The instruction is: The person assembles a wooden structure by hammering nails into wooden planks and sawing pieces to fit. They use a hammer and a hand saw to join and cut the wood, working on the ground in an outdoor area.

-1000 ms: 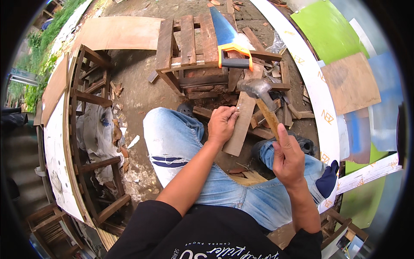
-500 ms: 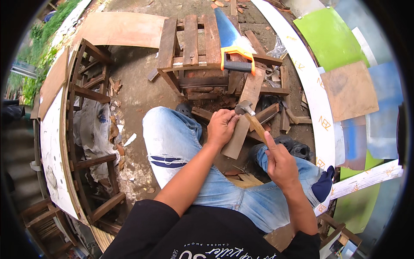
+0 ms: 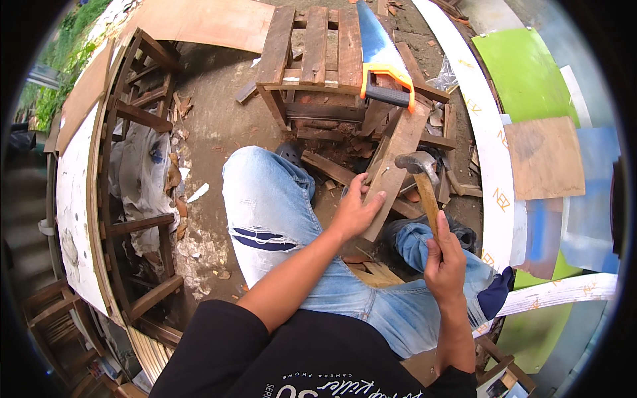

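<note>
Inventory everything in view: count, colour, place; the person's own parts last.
Flat wooden plank: one, brown, right of centre.
Small metal nail: one, silvery, on the plank.
Wooden-handled claw hammer: one, grey and tan, right of the nail.
Slatted wooden stool: one, brown, top centre.
Metal handsaw: one, blue, orange and black, at the stool.
Ladder-like wooden frame: one, dark brown, left.
Painted panels: several, green and blue, far right.
Long board: one, white, right.
Wood offcuts: many, brown, around the plank.
Denim jeans: one pair, light blue, centre.
T-shirt: one, black, bottom.
Left grip: one, bare, against the plank.
Right grip: one, bare, around the hammer.
</note>
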Motion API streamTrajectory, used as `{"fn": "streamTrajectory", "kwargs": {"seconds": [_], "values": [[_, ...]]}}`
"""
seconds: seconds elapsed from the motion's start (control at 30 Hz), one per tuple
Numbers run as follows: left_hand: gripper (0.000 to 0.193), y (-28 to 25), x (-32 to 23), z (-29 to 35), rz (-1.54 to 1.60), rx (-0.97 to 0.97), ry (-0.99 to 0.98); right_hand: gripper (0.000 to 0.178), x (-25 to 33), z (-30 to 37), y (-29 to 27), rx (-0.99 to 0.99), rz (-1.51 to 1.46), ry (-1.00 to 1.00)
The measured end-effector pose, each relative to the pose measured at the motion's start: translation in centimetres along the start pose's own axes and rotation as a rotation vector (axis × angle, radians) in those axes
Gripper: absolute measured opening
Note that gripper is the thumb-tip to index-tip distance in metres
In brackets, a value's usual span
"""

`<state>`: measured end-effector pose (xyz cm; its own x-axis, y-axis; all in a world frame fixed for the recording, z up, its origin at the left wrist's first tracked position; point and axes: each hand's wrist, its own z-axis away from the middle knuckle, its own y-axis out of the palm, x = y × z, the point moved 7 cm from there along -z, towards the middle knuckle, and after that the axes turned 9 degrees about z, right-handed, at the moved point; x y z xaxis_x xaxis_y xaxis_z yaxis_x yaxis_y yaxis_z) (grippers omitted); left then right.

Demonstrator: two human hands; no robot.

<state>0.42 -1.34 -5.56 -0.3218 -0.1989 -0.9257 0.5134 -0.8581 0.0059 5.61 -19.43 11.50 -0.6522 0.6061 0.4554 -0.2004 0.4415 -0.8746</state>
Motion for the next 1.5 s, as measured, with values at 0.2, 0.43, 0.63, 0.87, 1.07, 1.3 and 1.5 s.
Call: {"fn": "streamTrajectory", "kwargs": {"seconds": [0.2, 0.43, 0.63, 0.87, 1.07, 1.3, 1.5], "values": [[0.088, 2.6, -0.1, 0.1, -0.012, 0.117, 0.053, 0.054, -0.8, 1.3, -0.4, 0.065, 0.003, 0.096], [0.090, 3.8, -0.2, 1.0, 0.063, 0.143, -0.029, 0.056, -0.7, 1.9, -1.5, 0.013, 0.065, 0.076], [0.087, 2.9, -1.7, 1.1, -0.044, 0.135, -0.035, 0.057, -0.3, 1.5, -1.0, 0.077, 0.082, 0.057], [0.080, 1.7, -5.1, 1.0, -0.364, -0.048, 0.293, 0.057, -0.9, 2.1, -0.7, 0.030, 0.050, 0.091], [0.072, 2.2, -5.0, 0.5, -0.265, 0.001, 0.364, 0.058, -0.9, 2.9, -0.8, -0.010, 0.050, 0.097], [0.069, 2.4, -5.3, 0.5, -0.319, 0.000, 0.406, 0.059, -0.6, 2.4, 0.1, 0.001, -0.006, 0.137], [0.070, 2.2, -5.3, 0.4, -0.384, -0.036, 0.389, 0.058, 0.2, 1.3, 0.8, 0.032, 0.019, 0.089]]}}
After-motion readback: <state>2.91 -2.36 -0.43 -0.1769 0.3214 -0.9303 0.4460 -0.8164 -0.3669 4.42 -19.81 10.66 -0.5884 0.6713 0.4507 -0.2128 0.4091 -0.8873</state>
